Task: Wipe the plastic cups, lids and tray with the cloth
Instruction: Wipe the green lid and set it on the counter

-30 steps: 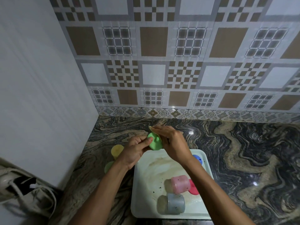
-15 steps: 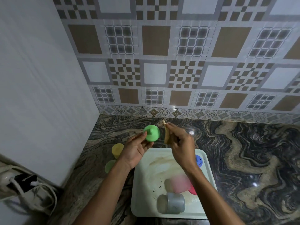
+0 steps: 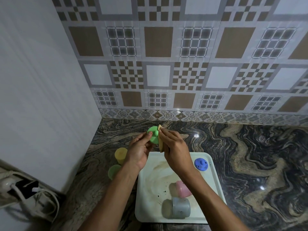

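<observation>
**Now: green lid against the cloth**

Fingers of the left hand (image 3: 140, 150) pinch the green lid (image 3: 153, 136) by its edge, knob towards the camera. The right hand (image 3: 176, 150) curls round the tan cloth (image 3: 160, 144), which is held upright and touches the lid's right side. Both are above the counter (image 3: 250, 155), just behind the tray (image 3: 150, 205). On the tray lie a blue lid (image 3: 201, 164), a pink cup (image 3: 183, 189) and a grey cup (image 3: 180, 208), both cups on their sides. Left of the tray sit a yellow cup (image 3: 121, 155) and a green cup (image 3: 114, 171).

Desk (image 3: 250, 155) dark, swirl-veined; tray (image 3: 146, 209) pale; green lid (image 3: 154, 136), blue lid (image 3: 201, 164); pink cup (image 3: 183, 189), grey cup (image 3: 180, 207), yellow cup (image 3: 121, 155); tan cloth (image 3: 160, 144).
</observation>
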